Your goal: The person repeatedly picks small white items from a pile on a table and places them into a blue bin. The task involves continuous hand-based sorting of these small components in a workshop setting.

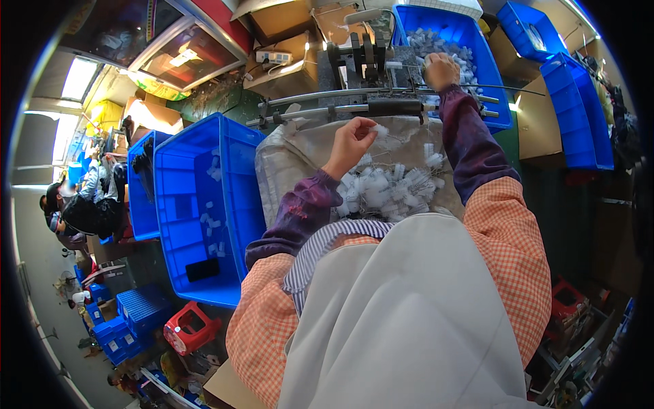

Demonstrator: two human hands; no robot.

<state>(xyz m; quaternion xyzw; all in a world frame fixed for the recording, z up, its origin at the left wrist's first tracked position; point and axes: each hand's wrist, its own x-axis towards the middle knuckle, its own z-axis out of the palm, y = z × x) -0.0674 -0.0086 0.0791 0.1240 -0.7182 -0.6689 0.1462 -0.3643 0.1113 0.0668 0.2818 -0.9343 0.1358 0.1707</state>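
Note:
My left hand [351, 145] is over the cloth-lined work surface, thumb and fingertips pinched on a small white bristled brush [380, 131]. Below it lies a loose heap of similar white brushes [388, 187], some with thin wire stems. My right hand [441, 71] reaches farther out, at the right side of a dark bench machine [368, 61] and over the near edge of a blue bin [501, 112] full of white brushes. Its fingers are curled together, and what they hold, if anything, is too small to make out. One white brush [394, 65] sits at the machine.
Metal rods [320, 99] run across the front of the machine. On the left stands a deep blue crate [231, 184] with a few white pieces and a dark flat object [202, 270] inside. A red stool [191, 328] is at lower left. Cardboard boxes [286, 71] stand behind.

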